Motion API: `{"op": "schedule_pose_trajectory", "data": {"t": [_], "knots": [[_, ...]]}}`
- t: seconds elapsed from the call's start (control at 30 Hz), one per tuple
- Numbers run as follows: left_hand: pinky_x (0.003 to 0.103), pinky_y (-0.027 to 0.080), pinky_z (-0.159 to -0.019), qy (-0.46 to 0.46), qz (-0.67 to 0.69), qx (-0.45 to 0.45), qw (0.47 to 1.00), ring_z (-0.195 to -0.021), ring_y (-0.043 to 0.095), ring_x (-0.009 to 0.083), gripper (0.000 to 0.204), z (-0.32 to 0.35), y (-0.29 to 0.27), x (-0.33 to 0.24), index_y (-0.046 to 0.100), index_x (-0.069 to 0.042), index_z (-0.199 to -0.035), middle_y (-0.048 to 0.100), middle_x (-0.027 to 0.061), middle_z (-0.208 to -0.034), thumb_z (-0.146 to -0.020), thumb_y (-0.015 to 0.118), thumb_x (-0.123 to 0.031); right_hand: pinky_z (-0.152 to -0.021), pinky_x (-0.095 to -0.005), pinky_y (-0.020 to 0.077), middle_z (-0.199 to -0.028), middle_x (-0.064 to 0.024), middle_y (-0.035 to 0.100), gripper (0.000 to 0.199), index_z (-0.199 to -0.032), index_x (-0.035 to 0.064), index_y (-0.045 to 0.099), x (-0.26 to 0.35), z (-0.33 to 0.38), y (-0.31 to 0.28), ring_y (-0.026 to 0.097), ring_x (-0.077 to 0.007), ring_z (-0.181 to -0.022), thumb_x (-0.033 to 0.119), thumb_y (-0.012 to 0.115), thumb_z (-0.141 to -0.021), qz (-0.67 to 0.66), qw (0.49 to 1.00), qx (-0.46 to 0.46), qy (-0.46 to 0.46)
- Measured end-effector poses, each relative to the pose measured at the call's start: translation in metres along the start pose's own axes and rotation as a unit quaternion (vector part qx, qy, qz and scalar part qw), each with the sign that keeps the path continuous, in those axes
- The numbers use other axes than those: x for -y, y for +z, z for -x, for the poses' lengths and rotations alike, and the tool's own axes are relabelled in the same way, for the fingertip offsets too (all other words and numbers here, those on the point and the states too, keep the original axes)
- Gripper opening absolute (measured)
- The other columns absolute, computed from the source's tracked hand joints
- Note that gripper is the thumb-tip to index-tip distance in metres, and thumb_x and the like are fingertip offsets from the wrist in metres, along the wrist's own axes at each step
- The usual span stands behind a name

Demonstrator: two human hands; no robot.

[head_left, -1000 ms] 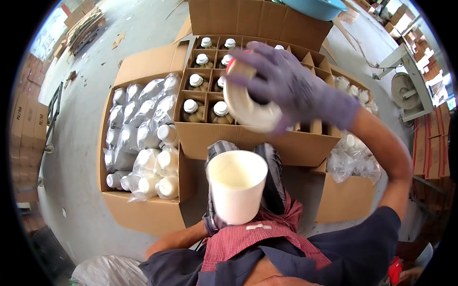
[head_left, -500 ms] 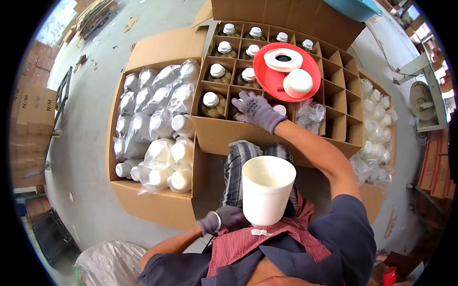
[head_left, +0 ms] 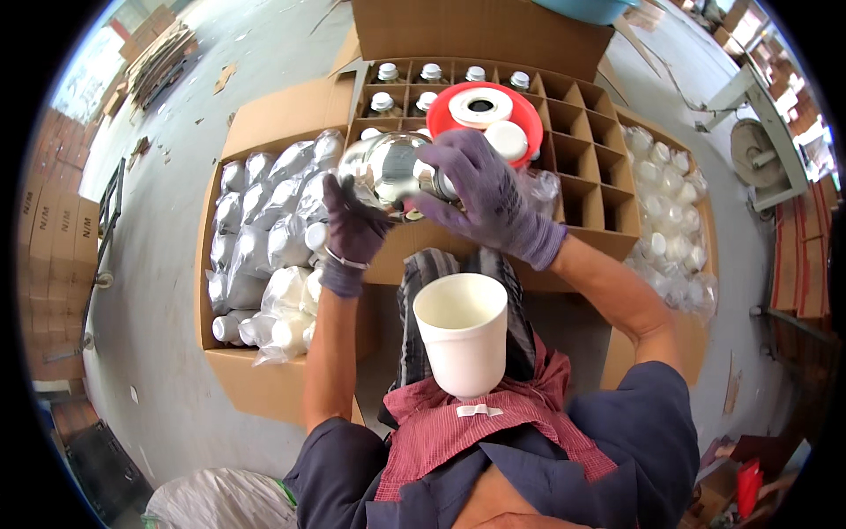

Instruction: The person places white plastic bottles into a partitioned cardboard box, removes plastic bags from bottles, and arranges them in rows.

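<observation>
Grey floor (head_left: 150, 353); divided carton (head_left: 388, 263) at 12 o'clock. One shiny bottle (head_left: 394, 165), tilted, toward 11 o'clock: your right hand (head_left: 483, 196) grasps its neck; your left hand (head_left: 355, 219), fingers spread, at its 7 o'clock, grip unclear.

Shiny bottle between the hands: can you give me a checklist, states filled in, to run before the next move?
1. Right hand on bottle at its neck end: ok.
2. Left hand gripping the bottle: cannot tell; contact is unclear.
3. Bottle upright: not ok; it lies sideways.
4. Cup mouth uncovered: ok.
5. Right hand clear of red tray: cannot tell; they overlap in view.
</observation>
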State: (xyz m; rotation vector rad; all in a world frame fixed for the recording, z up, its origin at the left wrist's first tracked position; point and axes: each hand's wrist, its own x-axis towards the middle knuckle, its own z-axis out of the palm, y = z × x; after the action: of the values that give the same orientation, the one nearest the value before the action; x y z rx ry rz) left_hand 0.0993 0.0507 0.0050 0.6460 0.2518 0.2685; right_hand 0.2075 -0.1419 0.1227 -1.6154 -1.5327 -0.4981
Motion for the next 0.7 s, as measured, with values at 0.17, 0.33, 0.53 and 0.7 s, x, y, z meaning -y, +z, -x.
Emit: {"op": "schedule_pose_trajectory", "data": {"t": [0.17, 0.33, 0.53, 0.7], "knots": [[0.033, 0.052, -0.088, 0.031, -0.318, 0.042, 0.947, -0.107, 0.060, 0.0218, 0.064, 0.019, 0.035, -0.037, 0.045, -0.006, -0.139, 0.053, 0.0129, -0.130, -0.081, 0.064, -0.028, -0.102, -0.0396, 0.0396, -0.125, -0.0181, 0.049, 0.061, -0.133, 0.0006, 0.045, 0.024, 0.114, -0.031, 0.048, -0.0329, -0.118, 0.030, 0.067, -0.085, -0.159, 0.968, 0.080, 0.175], [0.034, 0.034, -0.109, 0.074, -0.558, 0.151, 0.813, -0.130, 0.044, 0.0229, 0.075, 0.086, 0.045, 0.003, 0.043, -0.002, -0.139, 0.049, 0.0149, -0.136, -0.077, 0.072, -0.032, -0.108, -0.0409, 0.0336, -0.137, -0.0216, 0.041, 0.066, -0.138, -0.0016, 0.040, 0.080, 0.232, -0.049, 0.042, -0.0350, -0.127, 0.041, 0.059, -0.091, -0.178, 0.928, 0.075, 0.318], [0.040, 0.036, -0.109, -0.069, -0.218, -0.127, 0.965, -0.128, 0.047, 0.0246, 0.062, 0.225, -0.087, 0.097, 0.040, -0.003, -0.140, 0.049, 0.0146, -0.137, -0.090, 0.061, -0.035, -0.114, -0.0514, 0.0221, -0.146, -0.0263, 0.031, 0.082, -0.143, -0.0002, 0.034, 0.166, 0.310, -0.036, 0.029, -0.0389, -0.139, 0.050, 0.064, -0.085, -0.177, 0.940, 0.123, 0.262], [0.042, 0.041, -0.103, 0.090, -0.738, 0.172, 0.646, -0.122, 0.054, 0.0287, 0.056, 0.215, -0.049, 0.091, 0.048, -0.005, -0.135, 0.058, 0.0132, -0.130, -0.085, 0.068, -0.021, -0.115, -0.0455, 0.0225, -0.148, -0.0201, 0.033, 0.102, -0.146, 0.0009, 0.027, 0.115, 0.199, -0.036, 0.031, -0.0368, -0.138, 0.054, 0.076, -0.075, -0.406, 0.875, 0.040, 0.261]]}}
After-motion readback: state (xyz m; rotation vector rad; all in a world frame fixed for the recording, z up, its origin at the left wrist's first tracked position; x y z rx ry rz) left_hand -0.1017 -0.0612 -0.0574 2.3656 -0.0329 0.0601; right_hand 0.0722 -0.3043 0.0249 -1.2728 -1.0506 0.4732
